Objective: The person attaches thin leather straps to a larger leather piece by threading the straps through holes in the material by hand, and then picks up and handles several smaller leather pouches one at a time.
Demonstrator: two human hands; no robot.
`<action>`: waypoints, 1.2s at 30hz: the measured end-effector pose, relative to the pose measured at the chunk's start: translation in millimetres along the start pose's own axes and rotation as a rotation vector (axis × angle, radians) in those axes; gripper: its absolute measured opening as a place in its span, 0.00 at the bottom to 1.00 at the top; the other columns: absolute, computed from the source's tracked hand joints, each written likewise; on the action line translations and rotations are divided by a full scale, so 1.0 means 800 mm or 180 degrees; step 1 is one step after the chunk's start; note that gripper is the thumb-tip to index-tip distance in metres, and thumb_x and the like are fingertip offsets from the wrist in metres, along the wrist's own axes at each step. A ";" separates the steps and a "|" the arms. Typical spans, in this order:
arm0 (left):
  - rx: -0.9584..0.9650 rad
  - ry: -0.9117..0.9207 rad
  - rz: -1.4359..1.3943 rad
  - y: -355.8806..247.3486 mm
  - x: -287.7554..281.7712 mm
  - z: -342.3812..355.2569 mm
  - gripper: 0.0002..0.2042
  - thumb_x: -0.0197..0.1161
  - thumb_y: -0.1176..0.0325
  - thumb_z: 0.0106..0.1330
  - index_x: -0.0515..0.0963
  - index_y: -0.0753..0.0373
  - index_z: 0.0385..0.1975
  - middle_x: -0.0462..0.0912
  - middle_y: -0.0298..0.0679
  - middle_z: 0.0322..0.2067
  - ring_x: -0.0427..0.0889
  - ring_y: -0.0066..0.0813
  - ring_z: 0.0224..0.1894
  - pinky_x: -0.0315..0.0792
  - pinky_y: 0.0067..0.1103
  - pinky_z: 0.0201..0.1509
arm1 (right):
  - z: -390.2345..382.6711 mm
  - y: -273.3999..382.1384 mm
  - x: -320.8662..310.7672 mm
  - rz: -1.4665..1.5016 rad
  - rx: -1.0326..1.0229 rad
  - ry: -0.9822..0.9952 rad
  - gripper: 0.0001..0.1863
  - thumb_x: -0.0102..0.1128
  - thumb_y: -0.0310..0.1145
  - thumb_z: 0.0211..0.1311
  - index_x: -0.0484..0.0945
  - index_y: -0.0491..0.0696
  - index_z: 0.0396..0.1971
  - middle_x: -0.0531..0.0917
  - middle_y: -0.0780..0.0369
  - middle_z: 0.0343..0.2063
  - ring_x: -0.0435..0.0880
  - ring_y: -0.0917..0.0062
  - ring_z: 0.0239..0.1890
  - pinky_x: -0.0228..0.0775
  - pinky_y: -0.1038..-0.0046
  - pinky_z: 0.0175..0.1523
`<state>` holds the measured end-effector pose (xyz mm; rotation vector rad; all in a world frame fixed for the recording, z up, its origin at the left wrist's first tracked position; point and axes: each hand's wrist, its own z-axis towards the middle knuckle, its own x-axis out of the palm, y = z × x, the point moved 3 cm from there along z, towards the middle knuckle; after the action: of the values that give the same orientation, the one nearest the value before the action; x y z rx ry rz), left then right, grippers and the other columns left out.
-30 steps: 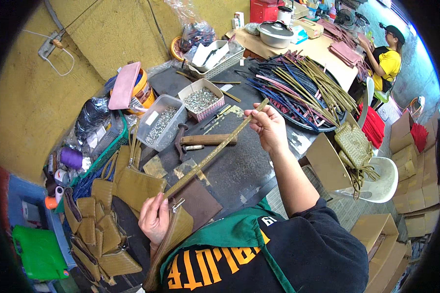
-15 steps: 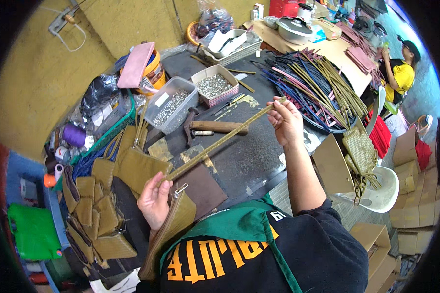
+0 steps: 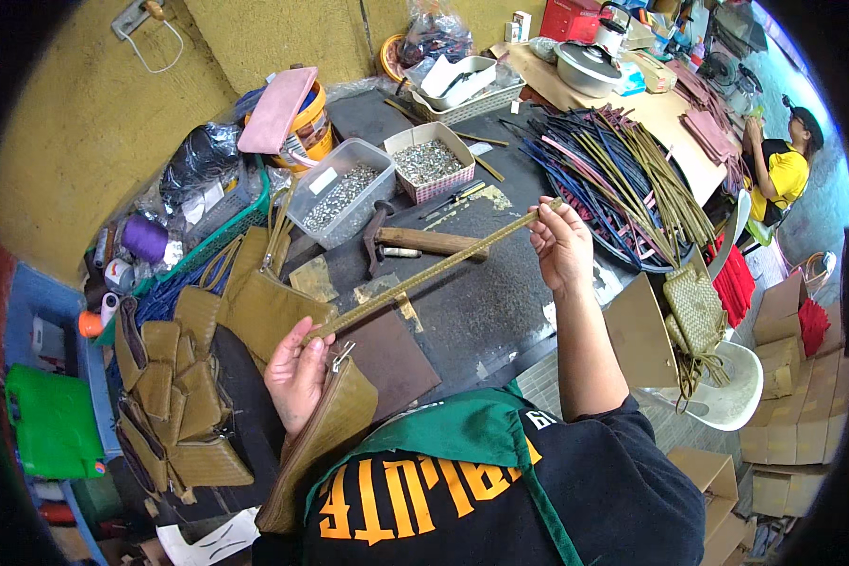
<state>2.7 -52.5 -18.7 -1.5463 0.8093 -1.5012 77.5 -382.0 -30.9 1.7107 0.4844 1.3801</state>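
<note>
A long, narrow olive strap (image 3: 424, 274) is stretched at a slant between my hands, above the dark work table. My left hand (image 3: 295, 375) pinches its lower end; my right hand (image 3: 562, 247) pinches the upper end between thumb and fingers. Below my left hand, an olive zippered pouch (image 3: 335, 415) leans against my left forearm and chest, its metal zipper pull near my fingers. Under the strap lie a hammer (image 3: 429, 241) with a wooden handle and a flat dark brown piece (image 3: 391, 363).
Left: piled olive pouches (image 3: 184, 396). Behind the hammer are a clear tub (image 3: 344, 193) and a pink-and-white basket (image 3: 429, 162) of small metal parts. Back right, a round tray holds many coloured straps (image 3: 623, 184). A white chair (image 3: 717, 387) stands at right; a person (image 3: 783, 170) sits beyond.
The whole view has shifted slightly. Both hands still hold the strap taut, in nearly the same pose.
</note>
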 end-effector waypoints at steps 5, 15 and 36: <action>0.0069 -0.0074 0.0142 -0.001 -0.004 -0.002 0.14 0.50 0.82 0.56 0.66 0.72 0.44 0.74 0.43 0.34 0.75 0.24 0.36 0.70 0.15 0.40 | 0.003 -0.004 0.004 -0.0042 0.0052 0.0010 0.07 0.53 0.26 0.51 0.70 0.43 0.32 0.78 0.62 0.25 0.76 0.86 0.22 0.67 0.90 0.23; 0.0231 -0.0025 0.0100 0.003 0.004 0.003 0.15 0.51 0.81 0.55 0.66 0.71 0.44 0.74 0.42 0.35 0.75 0.25 0.36 0.69 0.18 0.42 | 0.009 -0.006 -0.015 0.0048 0.0252 0.0000 0.10 0.52 0.26 0.52 0.68 0.42 0.36 0.77 0.61 0.28 0.76 0.83 0.23 0.68 0.88 0.25; -0.0064 -0.0177 -0.0043 0.007 -0.007 0.003 0.15 0.50 0.79 0.57 0.65 0.68 0.45 0.73 0.40 0.35 0.75 0.24 0.36 0.71 0.17 0.39 | 0.006 -0.011 -0.021 0.0027 0.0331 -0.0020 0.10 0.51 0.26 0.52 0.69 0.41 0.36 0.77 0.59 0.28 0.77 0.82 0.24 0.70 0.88 0.27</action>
<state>5.5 -49.8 -26.6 -1.6043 0.7856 -1.4571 78.5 -391.5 -48.0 1.8019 0.5543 1.3762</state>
